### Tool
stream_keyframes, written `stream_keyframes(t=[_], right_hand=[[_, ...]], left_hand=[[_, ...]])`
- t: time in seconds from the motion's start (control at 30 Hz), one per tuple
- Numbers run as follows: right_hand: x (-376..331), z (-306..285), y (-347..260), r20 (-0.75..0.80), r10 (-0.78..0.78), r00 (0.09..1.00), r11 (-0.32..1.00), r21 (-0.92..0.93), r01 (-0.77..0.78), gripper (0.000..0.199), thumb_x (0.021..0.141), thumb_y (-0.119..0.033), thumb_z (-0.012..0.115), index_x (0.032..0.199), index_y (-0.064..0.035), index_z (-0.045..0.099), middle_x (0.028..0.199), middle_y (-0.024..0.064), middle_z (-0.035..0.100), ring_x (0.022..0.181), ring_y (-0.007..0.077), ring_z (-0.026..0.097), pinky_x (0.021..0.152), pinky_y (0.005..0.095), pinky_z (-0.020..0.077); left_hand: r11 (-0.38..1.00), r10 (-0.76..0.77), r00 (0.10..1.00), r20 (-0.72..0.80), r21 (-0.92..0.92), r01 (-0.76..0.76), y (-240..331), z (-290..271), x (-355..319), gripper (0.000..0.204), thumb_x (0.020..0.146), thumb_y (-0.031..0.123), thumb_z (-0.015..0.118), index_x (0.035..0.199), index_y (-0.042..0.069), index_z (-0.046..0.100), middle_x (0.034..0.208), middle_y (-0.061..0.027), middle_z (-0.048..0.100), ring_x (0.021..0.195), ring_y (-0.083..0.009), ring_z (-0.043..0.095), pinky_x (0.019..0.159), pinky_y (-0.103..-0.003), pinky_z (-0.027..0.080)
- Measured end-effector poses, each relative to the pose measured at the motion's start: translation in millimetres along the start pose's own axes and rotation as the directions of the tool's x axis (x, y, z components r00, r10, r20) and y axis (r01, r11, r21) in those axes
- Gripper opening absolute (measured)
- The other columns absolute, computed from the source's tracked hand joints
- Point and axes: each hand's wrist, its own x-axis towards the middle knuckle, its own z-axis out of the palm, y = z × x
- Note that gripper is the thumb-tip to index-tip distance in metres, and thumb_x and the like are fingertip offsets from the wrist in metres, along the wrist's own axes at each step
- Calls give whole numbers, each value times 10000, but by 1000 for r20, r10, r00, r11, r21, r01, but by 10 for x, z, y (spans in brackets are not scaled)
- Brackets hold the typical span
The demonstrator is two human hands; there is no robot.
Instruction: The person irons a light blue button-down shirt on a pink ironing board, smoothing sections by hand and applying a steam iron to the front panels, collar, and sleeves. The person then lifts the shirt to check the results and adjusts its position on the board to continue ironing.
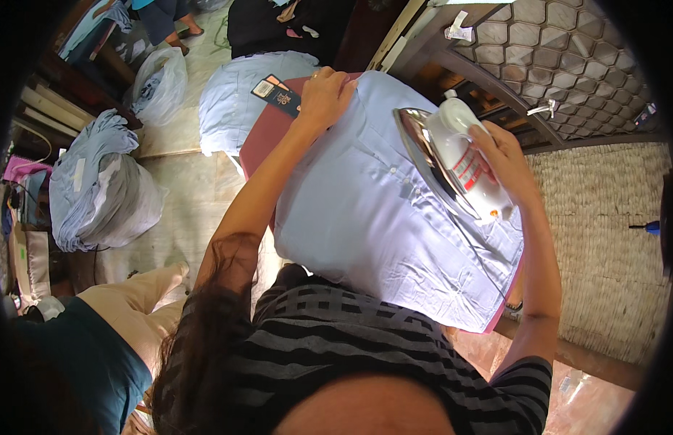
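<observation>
On the board: light blue shirt (pixel 372 217), collar pointing away from the person.
Left hand (pixel 325 94): fingers pressed together, flat on collar.
Right hand (pixel 507 163): fingers wrapped round white iron (pixel 452 159), tipped on edge, long axis running away.

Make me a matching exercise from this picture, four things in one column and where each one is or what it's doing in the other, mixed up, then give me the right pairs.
Things:
1. iron
2. left hand
3. blue shirt
4. plastic bag

Places or states:
A. on the floor, at upper left
B. tipped up on edge in the right hand
C. spread flat over the red board
D. pressing down at the shirt's collar end

Pairs: 1-B, 2-D, 3-C, 4-A
</observation>
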Motion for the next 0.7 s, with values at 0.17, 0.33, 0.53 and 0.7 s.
stream_keyframes(t=[0.17, 0.33, 0.53, 0.7], right_hand=[[743, 170, 244, 112, -267, 957, 915, -282, 288, 370, 942, -370, 587, 940, -9, 667, 672, 130, 618, 568, 167, 535, 590, 333, 447], [1220, 344, 391, 160, -260, 952, 891, -341, 301, 423, 908, -412, 599, 925, 5, 666, 674, 185, 624, 573, 262, 570, 611, 376, 464], [1540, 564, 319, 205, -394, 896, 831, -336, 443, 425, 909, -420, 590, 916, -3, 671, 684, 213, 624, 588, 341, 592, 611, 409, 466], [1461, 433, 494, 156, -362, 919, 865, -311, 393, 421, 911, -420, 590, 890, -7, 666, 676, 209, 616, 582, 325, 596, 602, 399, 463]], left_hand=[[963, -217, 933, 287, 218, 157, -177, 280, 274, 305, 843, 318, 679, 938, 28, 692, 924, -177, 672, 899, -365, 637, 783, -445, 494], [972, -219, 916, 337, -11, 236, -378, 151, 263, 233, 846, 260, 676, 901, 34, 677, 826, -167, 676, 820, -347, 659, 709, -424, 490], [985, -167, 930, 326, 8, 174, -510, 120, 323, 244, 862, 274, 619, 884, 44, 695, 853, -188, 684, 854, -383, 659, 719, -490, 499], [960, -269, 889, 370, 177, 217, -323, 228, 436, 264, 886, 303, 617, 895, 55, 708, 867, -168, 693, 873, -365, 661, 733, -472, 506]])
